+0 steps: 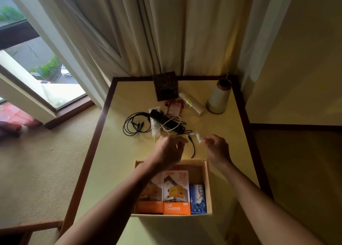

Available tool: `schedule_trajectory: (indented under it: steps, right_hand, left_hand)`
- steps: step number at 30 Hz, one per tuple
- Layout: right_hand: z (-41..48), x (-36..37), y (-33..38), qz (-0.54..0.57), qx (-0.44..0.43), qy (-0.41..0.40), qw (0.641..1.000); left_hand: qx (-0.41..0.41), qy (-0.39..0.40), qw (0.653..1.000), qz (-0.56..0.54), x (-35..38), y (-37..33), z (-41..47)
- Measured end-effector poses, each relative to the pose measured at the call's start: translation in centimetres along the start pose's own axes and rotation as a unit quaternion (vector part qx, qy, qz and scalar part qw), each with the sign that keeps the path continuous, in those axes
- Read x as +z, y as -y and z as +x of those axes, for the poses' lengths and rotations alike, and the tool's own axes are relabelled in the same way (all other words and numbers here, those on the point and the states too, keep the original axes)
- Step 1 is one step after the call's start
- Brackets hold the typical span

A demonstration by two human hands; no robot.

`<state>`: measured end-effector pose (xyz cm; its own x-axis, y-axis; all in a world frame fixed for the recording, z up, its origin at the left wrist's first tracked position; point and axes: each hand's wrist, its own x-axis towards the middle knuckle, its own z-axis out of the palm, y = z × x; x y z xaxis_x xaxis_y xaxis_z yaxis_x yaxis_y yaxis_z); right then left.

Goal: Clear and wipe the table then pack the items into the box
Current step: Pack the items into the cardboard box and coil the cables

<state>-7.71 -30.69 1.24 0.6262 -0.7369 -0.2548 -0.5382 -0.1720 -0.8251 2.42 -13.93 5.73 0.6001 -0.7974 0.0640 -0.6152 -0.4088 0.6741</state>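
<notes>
Hands, two, are held above the table just beyond the box. Right hand (216,148): fingertips curled and pinched on a small white item (198,136), which is kept clear of the tabletop. Left hand (167,150): blurred, fingers bent toward the same item; whether anything is grasped cannot be told.

Box (208,180), cardboard, open-topped, is set at the near part of the table (111,161), under the left forearm. Inside are stood two orange charger packs (176,193) side by side and a blue pack (198,198) against the right wall.

Short black lead (192,147) is laid between the hands. Past the hands a loose pile is found: black remote (164,121), white cable (167,125) looped over it, white tube (155,123) partly beneath, coiled black cable (136,123) to the left, red-and-white packet (174,107) behind.

At the far edge are placed a dark tissue box (165,85), a wrapped cylindrical stack (192,104) lying on its side, and an upright pale thread cone (218,98). Curtains (166,32) are hung behind the table; a window (37,59) is seen to the left.
</notes>
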Motion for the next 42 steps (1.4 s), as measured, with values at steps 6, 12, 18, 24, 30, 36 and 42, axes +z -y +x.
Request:
schedule_trajectory:
  steps: [6,12,18,24,30,36,42]
  right_hand:
    - [6.4,1.8,1.6,-0.159,0.008,0.037,0.987]
    - [9.1,4.0,1.3,-0.303,0.062,0.122,0.943]
    - [10.4,5.2,0.9,-0.34,0.04,0.117,0.932]
    - [11.0,5.3,0.9,-0.302,0.047,0.11,0.946]
    - [11.1,4.9,1.1,-0.204,0.043,0.138,0.968]
    - [10.3,3.8,2.7,-0.166,0.082,0.188,0.964]
    - [8.6,2.2,2.9,-0.168,0.076,0.157,0.97]
  left_hand:
    - [-0.118,-0.054,0.987,0.098,-3.2,6.7,9.4]
    - [-0.114,0.077,0.954,0.268,-3.7,12.7,15.5]
    - [-0.071,0.226,0.886,0.399,-3.2,13.3,19.9]
    - [-0.072,0.289,0.881,0.368,-2.5,13.3,21.5]
    - [-0.028,0.243,0.86,0.447,-1.6,14.6,20.7]
    - [0.023,0.174,0.833,0.525,-1.8,15.8,20.0]
    - [-0.005,0.079,0.906,0.415,-4.3,13.8,18.7]
